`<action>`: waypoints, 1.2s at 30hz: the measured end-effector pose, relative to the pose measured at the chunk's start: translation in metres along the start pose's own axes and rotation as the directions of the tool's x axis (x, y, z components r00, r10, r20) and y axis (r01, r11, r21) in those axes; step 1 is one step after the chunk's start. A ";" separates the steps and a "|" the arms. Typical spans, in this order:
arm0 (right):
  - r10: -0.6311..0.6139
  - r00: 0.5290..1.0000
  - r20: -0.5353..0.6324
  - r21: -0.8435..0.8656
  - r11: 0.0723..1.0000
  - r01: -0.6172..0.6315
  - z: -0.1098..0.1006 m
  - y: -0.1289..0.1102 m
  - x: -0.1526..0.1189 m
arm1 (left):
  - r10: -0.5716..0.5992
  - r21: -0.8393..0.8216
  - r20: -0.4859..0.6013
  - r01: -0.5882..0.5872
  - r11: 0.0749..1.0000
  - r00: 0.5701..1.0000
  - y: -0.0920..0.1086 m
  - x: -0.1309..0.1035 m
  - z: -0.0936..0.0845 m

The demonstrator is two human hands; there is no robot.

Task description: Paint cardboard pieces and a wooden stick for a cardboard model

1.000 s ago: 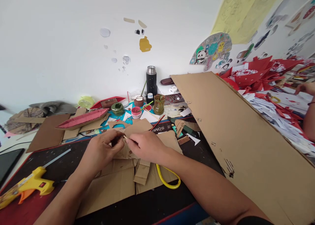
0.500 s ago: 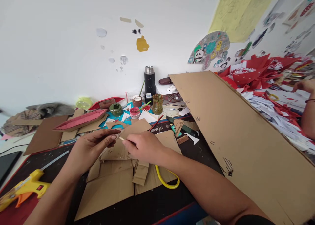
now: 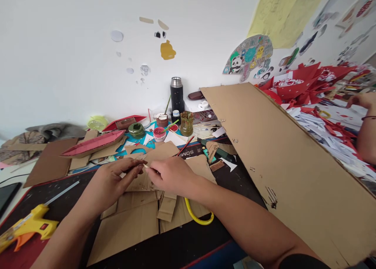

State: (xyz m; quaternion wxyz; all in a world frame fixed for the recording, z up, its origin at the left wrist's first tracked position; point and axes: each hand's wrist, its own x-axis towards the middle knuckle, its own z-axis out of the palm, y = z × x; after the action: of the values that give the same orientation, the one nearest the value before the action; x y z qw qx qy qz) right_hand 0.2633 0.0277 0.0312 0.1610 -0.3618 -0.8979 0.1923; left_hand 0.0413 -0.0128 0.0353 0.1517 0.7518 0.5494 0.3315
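Note:
My left hand [image 3: 117, 179] is closed in a pinch over the cardboard pieces, its fingertips meeting at something too small to make out. Close beside it on the right, my right hand [image 3: 170, 175] has its fingers curled round a small pale piece [image 3: 145, 166] whose tip points at the left fingertips. Below both hands lie cut cardboard sheets [image 3: 129, 226] on the dark mat. A yellow curved handle [image 3: 199, 220] sticks out from under my right forearm.
A yellow glue gun [image 3: 32, 226] lies at the left. Behind the hands stand paint jars [image 3: 136, 130], a black thermos [image 3: 176, 96] and a pink-lined boat shape [image 3: 94, 143]. A large cardboard panel [image 3: 288, 163] slants along the right; beyond it is another person's arm [image 3: 367, 135].
The left fingers have turned slightly, and the thin piece that showed between them is now mostly hidden. The whole view has shifted a little.

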 end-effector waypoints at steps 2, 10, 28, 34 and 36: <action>-0.005 1.000 0.016 -0.036 0.999 0.006 0.001 0.000 0.000 | 0.009 0.047 0.008 -0.010 0.999 1.000 -0.002 -0.001 0.002; -0.002 1.000 0.005 -0.056 0.998 0.003 0.005 0.004 0.001 | -0.021 0.230 0.050 0.009 0.973 0.999 0.002 0.002 0.008; 0.036 0.999 -0.029 0.478 0.878 -0.017 -0.006 0.002 -0.001 | -0.367 -0.579 0.139 0.376 0.723 0.920 0.006 0.007 0.002; 0.047 0.999 -0.002 0.584 0.811 -0.038 -0.005 0.003 -0.001 | -0.399 -0.755 0.208 0.406 0.515 0.893 0.003 0.007 0.007; 0.046 0.999 0.001 0.610 0.792 -0.037 -0.004 0.004 -0.002 | -0.405 -0.781 0.224 0.411 0.470 0.887 0.002 0.006 0.008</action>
State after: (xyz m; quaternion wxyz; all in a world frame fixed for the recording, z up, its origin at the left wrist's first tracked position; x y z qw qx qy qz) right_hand 0.2686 0.0298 0.0326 0.2710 -0.3115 -0.7789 0.4722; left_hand 0.0491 -0.0066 0.0322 0.5542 0.4457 0.4981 0.4962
